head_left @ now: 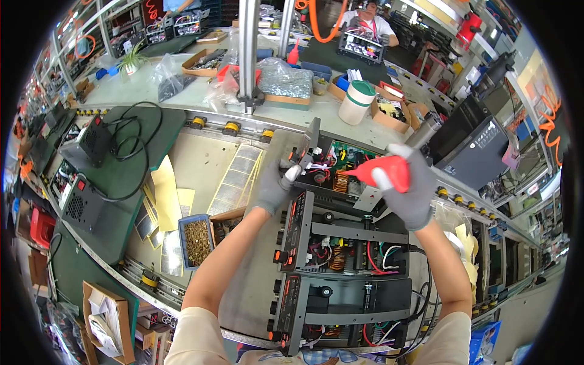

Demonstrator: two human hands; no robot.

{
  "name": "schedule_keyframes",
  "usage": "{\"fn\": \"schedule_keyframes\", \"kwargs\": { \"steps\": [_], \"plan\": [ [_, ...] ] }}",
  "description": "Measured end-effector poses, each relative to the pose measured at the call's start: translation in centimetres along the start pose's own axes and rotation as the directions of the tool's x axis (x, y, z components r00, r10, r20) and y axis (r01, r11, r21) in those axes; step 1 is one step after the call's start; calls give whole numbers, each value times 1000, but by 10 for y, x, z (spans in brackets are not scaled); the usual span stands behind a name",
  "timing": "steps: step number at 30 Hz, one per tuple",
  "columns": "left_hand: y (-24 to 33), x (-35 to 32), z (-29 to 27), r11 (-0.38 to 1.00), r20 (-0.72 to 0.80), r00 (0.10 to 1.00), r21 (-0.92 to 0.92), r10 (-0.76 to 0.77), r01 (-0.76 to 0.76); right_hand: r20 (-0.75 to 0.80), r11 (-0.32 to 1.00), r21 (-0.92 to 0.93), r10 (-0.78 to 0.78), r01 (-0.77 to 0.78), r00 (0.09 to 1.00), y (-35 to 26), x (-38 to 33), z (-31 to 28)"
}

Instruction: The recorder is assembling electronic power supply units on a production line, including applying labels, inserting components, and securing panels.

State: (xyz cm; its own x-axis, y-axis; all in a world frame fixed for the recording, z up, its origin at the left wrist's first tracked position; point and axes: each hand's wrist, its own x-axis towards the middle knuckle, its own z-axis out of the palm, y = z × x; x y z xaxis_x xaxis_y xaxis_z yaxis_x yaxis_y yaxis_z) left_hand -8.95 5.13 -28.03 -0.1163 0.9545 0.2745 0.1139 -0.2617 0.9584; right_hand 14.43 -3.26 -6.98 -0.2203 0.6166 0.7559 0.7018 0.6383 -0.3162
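Your right hand (pixel 409 190), in a grey glove, is clamped around a red squeeze bottle (pixel 389 171); its tapered nozzle points toward your left hand and ends over the open electronics chassis (pixel 340 176) just below your fingertips. Your left hand (pixel 277 182), also gloved, is closed on the grey upright end panel (pixel 291 146) of that chassis, thumb tip resting by the white connector and wires at its edge. The two hands are near each other, with the exposed coil and wiring between them. Directly below your right wrist lie two more open units (pixel 359 243), stacked toward your body, their dark front panels with orange knobs lining the edge beside your left forearm. Left of your left forearm, a small blue tray of brass screws (pixel 196 241) sits just beside the nearest unit's panel, with sheets of silver labels (pixel 238 176) beyond it. Farther left, a green mat (pixel 140 152) carries black boxes and a looped cable, well apart from your hand. Beyond your right hand, a white cup with a green band (pixel 356 101) stands on the far bench, and a closed black case (pixel 471 152) sits close to the outside of your right hand. The roller rail edge (pixel 231 128) runs just beyond your left fingertips.
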Motion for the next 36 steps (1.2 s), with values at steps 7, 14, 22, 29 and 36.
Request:
{"fn": "schedule_keyframes", "kwargs": {
  "steps": [7, 14, 22, 29, 36],
  "plan": [
    [3, 1, 10, 996, 3, 996, -9, -85, 85, 175, 984, -103, -124, 144, 977, 37, -12, 48],
    [3, 3, 11, 995, 6, 995, 15, -96, 96, 205, 979, -117, -143, 169, 968, 49, -8, 61],
    [16, 4, 11, 996, 1, 1000, 92, 12, -12, 215, 968, -153, -162, 197, 963, 49, -7, 65],
    [38, 14, 10, 976, -15, 996, 198, -89, 91, 100, 972, -165, -151, 166, 983, 36, 5, 26],
    [40, 24, 14, 978, -21, 997, 192, -77, 80, 41, 977, 10, -211, 211, 977, 28, -18, 25]
  ]
}}
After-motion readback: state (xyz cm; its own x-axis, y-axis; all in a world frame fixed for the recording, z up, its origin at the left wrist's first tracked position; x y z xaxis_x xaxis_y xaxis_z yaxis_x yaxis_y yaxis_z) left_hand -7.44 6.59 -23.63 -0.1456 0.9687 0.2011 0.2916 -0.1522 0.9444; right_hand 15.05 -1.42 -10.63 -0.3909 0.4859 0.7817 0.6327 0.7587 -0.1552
